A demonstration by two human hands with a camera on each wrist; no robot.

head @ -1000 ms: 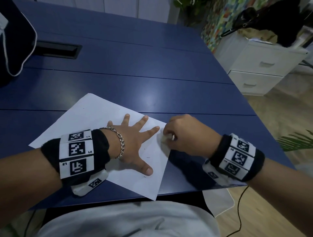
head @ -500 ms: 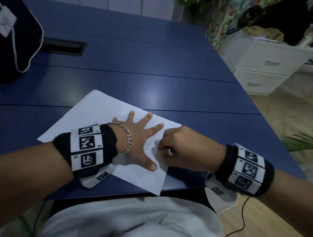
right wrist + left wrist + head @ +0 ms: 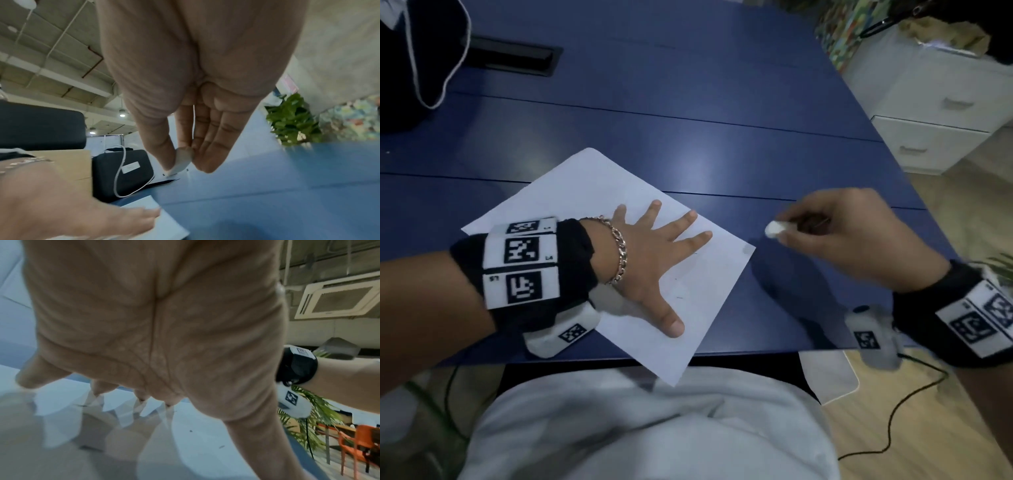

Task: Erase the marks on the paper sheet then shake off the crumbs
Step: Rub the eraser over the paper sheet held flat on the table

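Note:
A white paper sheet (image 3: 585, 192) lies skewed on the blue table (image 3: 688, 120), its near corner hanging over the front edge. My left hand (image 3: 654, 260) lies flat on the sheet with fingers spread, pressing it down; the left wrist view shows the palm (image 3: 154, 321) over the paper (image 3: 144, 451). Faint small marks (image 3: 679, 297) show beside the thumb. My right hand (image 3: 835, 236) hovers over the bare table to the right of the sheet, pinching a small white eraser (image 3: 774, 229) between thumb and fingers; in the right wrist view the eraser (image 3: 183, 160) is held above the table.
A black bag with a white cord (image 3: 410, 61) sits at the table's far left, beside a dark cable slot (image 3: 513, 56). A white drawer cabinet (image 3: 935, 102) stands to the right of the table. Cables run on the floor (image 3: 893, 428) below.
My right hand with the eraser lifted off the sheet's right edge and moved right, off the paper. The left hand stayed flat on the sheet.

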